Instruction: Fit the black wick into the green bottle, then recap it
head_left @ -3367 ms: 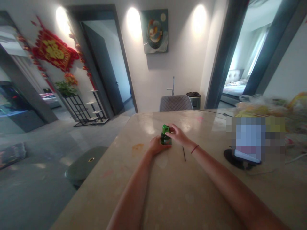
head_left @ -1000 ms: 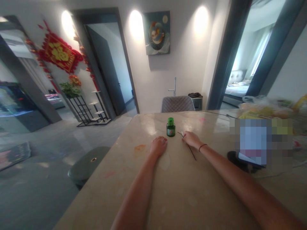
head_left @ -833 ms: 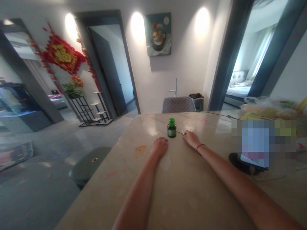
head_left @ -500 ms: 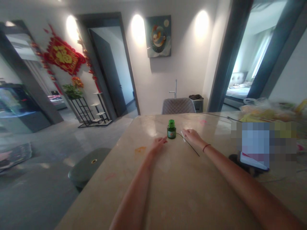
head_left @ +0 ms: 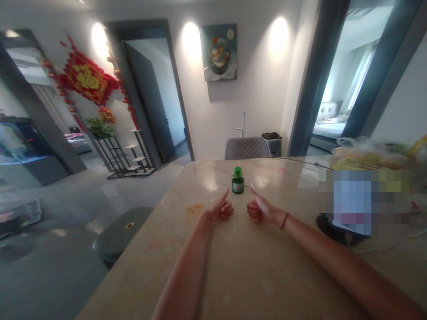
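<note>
I see my left hand (head_left: 220,210) and right hand (head_left: 260,210), fingers curled in, thumbs up. The green capped bottle (head_left: 238,183) stands tall just past them, lined up with their gap, toward the tabletop's (head_left: 240,271) far edge. Neither hand looks clearly nearer.

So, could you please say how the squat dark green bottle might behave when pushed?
The bottle, its upright body wider than its bright green cap, will probably slide before tipping. The glossy beige tabletop may ease sliding. The bottle's glassy look suggests possible fragility.
</note>
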The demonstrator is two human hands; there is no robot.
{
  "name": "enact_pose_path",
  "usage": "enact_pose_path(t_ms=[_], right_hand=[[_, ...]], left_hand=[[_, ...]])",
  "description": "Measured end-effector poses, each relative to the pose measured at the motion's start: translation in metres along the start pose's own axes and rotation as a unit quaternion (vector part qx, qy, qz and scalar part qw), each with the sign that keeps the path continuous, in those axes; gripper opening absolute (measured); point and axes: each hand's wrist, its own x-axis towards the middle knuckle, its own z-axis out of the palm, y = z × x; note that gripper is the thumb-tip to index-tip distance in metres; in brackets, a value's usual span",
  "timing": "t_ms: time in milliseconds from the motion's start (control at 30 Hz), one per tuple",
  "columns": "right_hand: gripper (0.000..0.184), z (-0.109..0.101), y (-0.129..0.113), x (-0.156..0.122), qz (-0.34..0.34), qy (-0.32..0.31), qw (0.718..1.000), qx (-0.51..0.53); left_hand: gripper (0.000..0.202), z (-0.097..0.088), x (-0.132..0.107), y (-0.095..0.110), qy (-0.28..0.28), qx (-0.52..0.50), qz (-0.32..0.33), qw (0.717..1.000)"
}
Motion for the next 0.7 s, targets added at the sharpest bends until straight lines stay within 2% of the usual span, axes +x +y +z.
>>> enact_pose_path(t_ms=[67,100,167,200,267,300,333,400,433,533,700], right_hand=[[0.066,-0.001,-0.012,0.001,-0.040,0.021,0.999,-0.030],[0.066,-0.002,-0.020,0.004,-0.072,0.052,0.995,-0.055],[0.063,-0.003,-0.038,0.013,-0.155,0.158,0.966,-0.130],[0.057,-0.005,-0.047,0.019,-0.193,0.231,0.936,-0.182],[0.038,-0.007,-0.065,0.032,-0.240,0.364,0.850,-0.297],[0.029,-0.008,-0.073,0.038,-0.264,0.408,0.800,-0.351],[0.027,-0.010,-0.081,0.043,-0.283,0.443,0.754,-0.393],[0.035,-0.011,-0.092,0.050,-0.302,0.438,0.691,-0.489],[0.036,-0.011,-0.096,0.051,-0.300,0.417,0.672,-0.533],[0.031,-0.010,-0.099,0.053,-0.266,0.361,0.655,-0.608],[0.032,-0.005,-0.092,0.047,-0.244,0.381,0.665,-0.595]], left_hand=[[0.071,-0.003,0.000,0.001,0.031,-0.014,0.046,0.998],[0.070,-0.004,0.001,0.001,0.048,-0.020,0.069,0.996],[0.068,-0.006,0.003,0.000,0.086,-0.026,0.100,0.991],[0.067,-0.006,0.005,-0.001,0.112,-0.023,0.105,0.988],[0.059,-0.004,0.010,-0.003,0.172,-0.001,0.101,0.980],[0.053,-0.003,0.012,-0.003,0.201,0.015,0.096,0.975],[0.046,-0.002,0.015,-0.004,0.226,0.032,0.092,0.969],[0.035,0.000,0.018,-0.005,0.251,0.059,0.087,0.962],[0.032,0.001,0.020,-0.005,0.256,0.066,0.087,0.961],[0.027,0.001,0.021,-0.006,0.260,0.070,0.092,0.959],[0.026,0.001,0.023,-0.008,0.273,0.074,0.104,0.954]])
